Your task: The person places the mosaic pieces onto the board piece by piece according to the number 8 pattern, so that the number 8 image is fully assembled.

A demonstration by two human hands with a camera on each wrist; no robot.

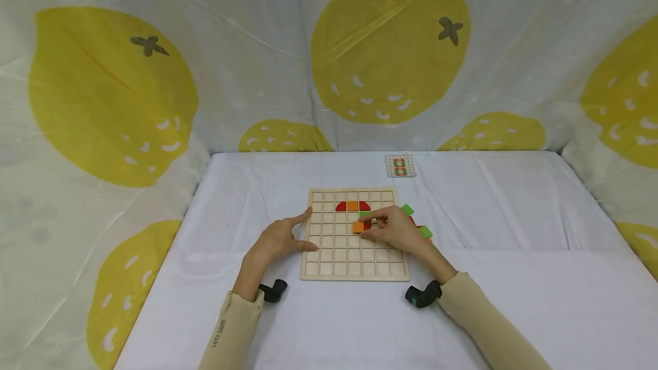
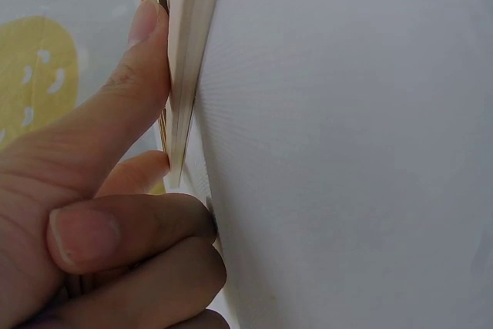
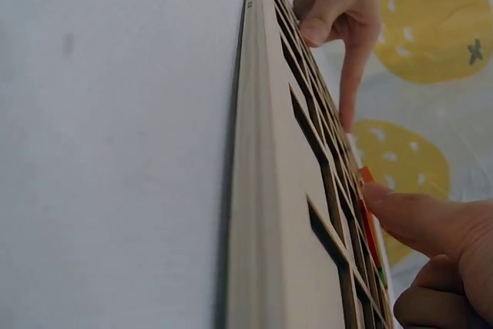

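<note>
A wooden grid board [image 1: 326, 268] lies on the white-covered table. My right hand [image 1: 393, 228] pinches an orange square tile [image 1: 358, 227] between thumb and index finger, over the middle of the grid. Beside that tile sits a red piece [image 1: 367, 226], partly covered by the hand, and a green tile [image 1: 364, 214] shows just above. Farther up, an orange square [image 1: 352, 206] lies between two red rounded pieces [image 1: 341, 206]. My left hand [image 1: 277, 240] rests at the board's left side, thumb on its surface and index finger stretched along the edge, the other fingers folded.
Several loose green [image 1: 425, 232] and red pieces lie right of the board, partly behind my right hand. A small pattern card [image 1: 400, 166] lies near the back edge of the table. A lemon-print cloth [image 1: 257, 73] hangs behind and at both sides.
</note>
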